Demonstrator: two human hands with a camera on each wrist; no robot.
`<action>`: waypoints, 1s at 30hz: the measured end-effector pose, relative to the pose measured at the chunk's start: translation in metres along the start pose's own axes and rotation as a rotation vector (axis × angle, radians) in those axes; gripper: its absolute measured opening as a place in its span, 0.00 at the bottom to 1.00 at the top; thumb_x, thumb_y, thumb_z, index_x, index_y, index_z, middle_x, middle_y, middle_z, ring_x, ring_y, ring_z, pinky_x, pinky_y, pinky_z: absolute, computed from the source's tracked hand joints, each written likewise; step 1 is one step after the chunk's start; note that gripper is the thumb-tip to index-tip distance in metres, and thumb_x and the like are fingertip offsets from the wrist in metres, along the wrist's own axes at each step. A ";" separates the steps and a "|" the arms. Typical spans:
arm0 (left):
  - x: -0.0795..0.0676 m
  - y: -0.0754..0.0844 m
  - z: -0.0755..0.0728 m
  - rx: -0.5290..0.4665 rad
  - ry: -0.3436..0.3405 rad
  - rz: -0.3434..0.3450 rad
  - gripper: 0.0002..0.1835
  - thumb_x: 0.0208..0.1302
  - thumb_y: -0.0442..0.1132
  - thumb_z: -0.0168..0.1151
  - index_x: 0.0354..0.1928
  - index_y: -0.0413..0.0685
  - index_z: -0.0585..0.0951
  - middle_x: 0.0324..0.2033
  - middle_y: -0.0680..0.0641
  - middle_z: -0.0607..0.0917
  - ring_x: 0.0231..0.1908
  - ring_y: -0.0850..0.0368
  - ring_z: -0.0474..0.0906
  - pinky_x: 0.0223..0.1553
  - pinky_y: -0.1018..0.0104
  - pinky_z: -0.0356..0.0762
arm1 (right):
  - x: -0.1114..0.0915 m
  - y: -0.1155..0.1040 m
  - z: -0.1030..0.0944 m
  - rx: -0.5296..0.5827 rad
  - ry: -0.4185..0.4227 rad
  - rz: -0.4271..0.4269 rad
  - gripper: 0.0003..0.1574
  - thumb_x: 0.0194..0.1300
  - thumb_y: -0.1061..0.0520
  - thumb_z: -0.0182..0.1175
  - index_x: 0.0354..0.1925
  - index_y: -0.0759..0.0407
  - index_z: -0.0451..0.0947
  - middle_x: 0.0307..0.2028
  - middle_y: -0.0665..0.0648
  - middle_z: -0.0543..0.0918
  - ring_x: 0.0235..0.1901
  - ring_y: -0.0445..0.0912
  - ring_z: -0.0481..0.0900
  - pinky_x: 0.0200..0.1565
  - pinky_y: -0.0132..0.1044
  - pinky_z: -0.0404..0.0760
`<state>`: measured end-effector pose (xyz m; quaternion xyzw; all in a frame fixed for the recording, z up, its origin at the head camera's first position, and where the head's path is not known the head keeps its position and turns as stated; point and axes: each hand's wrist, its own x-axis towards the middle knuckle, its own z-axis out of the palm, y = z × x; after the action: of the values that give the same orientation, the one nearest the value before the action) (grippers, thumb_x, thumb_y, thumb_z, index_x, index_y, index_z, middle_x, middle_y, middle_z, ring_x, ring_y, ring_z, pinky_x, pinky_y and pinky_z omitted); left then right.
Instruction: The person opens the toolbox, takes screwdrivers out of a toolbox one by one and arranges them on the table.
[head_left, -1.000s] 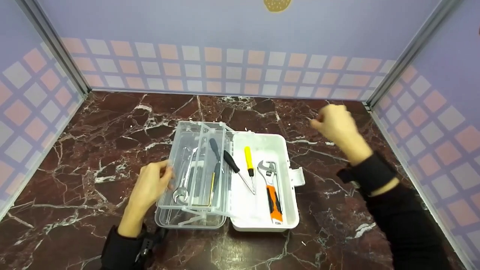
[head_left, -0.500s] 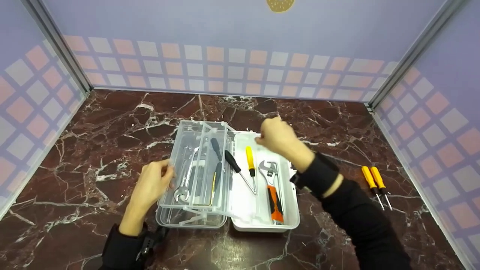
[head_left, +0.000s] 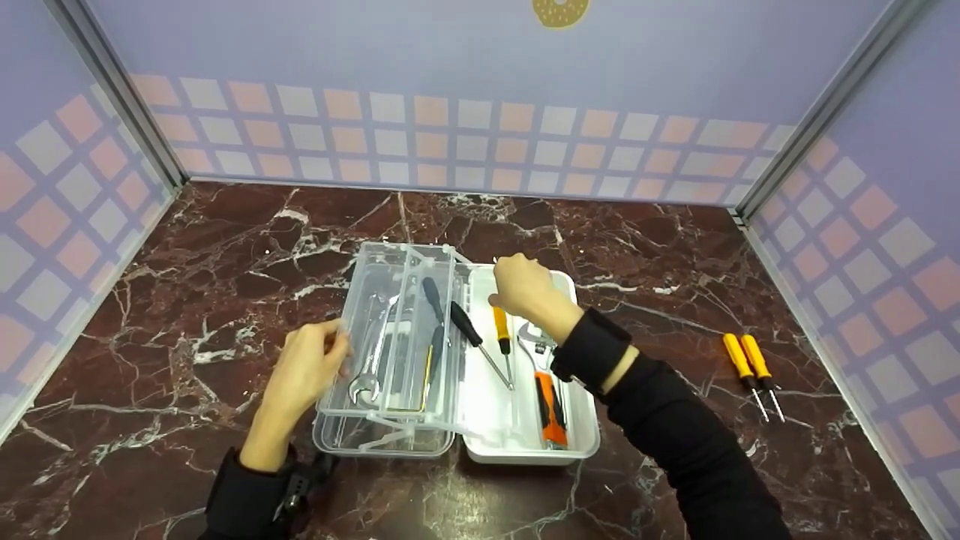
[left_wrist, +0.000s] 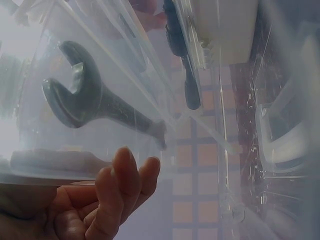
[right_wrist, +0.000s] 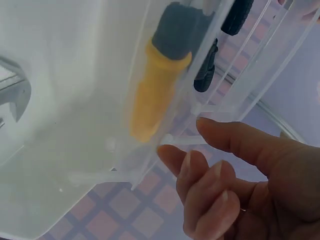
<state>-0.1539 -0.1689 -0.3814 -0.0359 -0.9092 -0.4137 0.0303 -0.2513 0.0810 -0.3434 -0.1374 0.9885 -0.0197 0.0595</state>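
Reaches over the white toolbox (head_left: 529,459) with the right hand (head_left: 525,289), with thumb and forefinger parted by a small gap, the other fingers curled in, and nothing visible between the tips. Has beneath it a yellow-handled screwdriver (head_left: 502,330) with bright handle, black collar and slim metal shaft. Lies lengthwise between a black screwdriver (head_left: 466,324) and an orange-and-black wrench (head_left: 550,409). Points its butt end toward the fingertips, just beside them in the right wrist view; cannot tell of any contact. Rests left-hand fingers (head_left: 341,328), loosely bent, at the clear tray's edge (head_left: 375,416); cannot tell of any grip.
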 end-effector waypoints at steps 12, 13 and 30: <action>0.000 -0.002 0.000 -0.006 0.004 0.013 0.09 0.62 0.29 0.48 0.31 0.35 0.78 0.22 0.46 0.81 0.15 0.58 0.75 0.08 0.71 0.67 | 0.005 -0.009 0.015 -0.025 -0.033 0.068 0.21 0.48 0.52 0.64 0.36 0.66 0.77 0.41 0.65 0.77 0.39 0.57 0.77 0.33 0.49 0.79; 0.000 -0.001 0.000 -0.005 0.006 0.015 0.09 0.62 0.29 0.48 0.29 0.35 0.78 0.22 0.46 0.81 0.15 0.58 0.75 0.08 0.70 0.67 | 0.005 -0.009 0.016 -0.028 -0.033 0.074 0.21 0.48 0.51 0.65 0.37 0.66 0.77 0.42 0.65 0.77 0.40 0.57 0.77 0.33 0.49 0.79; 0.000 0.000 -0.001 0.013 -0.001 -0.006 0.09 0.62 0.30 0.48 0.27 0.37 0.77 0.21 0.46 0.80 0.15 0.59 0.74 0.08 0.71 0.67 | -0.005 0.006 0.014 0.172 0.092 -0.008 0.21 0.47 0.51 0.63 0.11 0.55 0.63 0.17 0.55 0.73 0.19 0.48 0.72 0.21 0.42 0.74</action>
<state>-0.1536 -0.1692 -0.3808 -0.0333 -0.9119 -0.4081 0.0291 -0.2468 0.0876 -0.3567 -0.1345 0.9843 -0.1111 0.0258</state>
